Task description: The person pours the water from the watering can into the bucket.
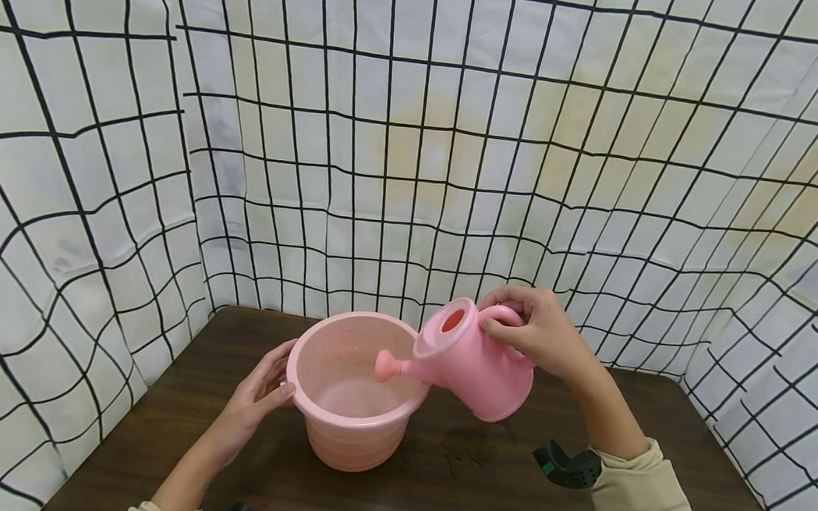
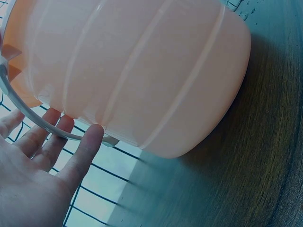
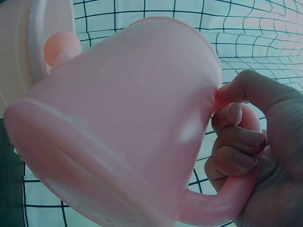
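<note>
Head view shows the right hand gripping the light, stiff pink watering can by its handle, tilted over the pink bucket mid-worktop, steadied by the open-fingered left hand.

Dark wooden table, grid-patterned backdrop

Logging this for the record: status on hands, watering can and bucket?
Right hand grips watering can handle, spout over bucket. Left hand steadies bucket rim. Nothing in the way.
</note>
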Demonstrator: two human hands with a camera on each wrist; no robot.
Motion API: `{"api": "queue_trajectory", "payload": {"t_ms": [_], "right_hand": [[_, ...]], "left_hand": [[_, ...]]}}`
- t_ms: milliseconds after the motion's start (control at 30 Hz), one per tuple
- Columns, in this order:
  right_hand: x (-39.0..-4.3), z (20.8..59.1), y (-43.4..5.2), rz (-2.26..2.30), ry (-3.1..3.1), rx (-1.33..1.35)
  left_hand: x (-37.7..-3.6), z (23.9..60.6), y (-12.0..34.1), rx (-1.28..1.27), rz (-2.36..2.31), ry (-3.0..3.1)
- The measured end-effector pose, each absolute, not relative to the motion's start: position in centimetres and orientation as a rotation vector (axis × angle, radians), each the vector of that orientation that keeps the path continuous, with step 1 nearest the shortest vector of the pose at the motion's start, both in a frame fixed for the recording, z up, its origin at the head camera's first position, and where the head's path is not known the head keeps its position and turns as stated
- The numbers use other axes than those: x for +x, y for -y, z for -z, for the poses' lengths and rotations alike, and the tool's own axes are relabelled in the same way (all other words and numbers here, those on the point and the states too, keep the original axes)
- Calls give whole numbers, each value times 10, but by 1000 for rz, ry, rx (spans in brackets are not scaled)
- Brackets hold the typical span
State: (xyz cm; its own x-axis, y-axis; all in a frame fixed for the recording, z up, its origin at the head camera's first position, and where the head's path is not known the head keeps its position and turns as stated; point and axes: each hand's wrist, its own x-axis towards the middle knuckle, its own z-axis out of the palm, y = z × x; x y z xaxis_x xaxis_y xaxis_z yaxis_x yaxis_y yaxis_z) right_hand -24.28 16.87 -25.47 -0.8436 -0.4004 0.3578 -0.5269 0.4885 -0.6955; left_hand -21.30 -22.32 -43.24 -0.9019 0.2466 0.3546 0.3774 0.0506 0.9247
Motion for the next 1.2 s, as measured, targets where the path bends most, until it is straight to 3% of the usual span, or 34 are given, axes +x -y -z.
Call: {"api": "queue_trajectory", "payload": {"t_ms": [633,1200], "right_hand": [[-238,258,-174,-1311,2576,772],[-230,284,-190,-1440,2440,684]], "left_hand": [[-213,432,222,-649,1981,2204],[-213,431,221,-634,1986,2202]]}}
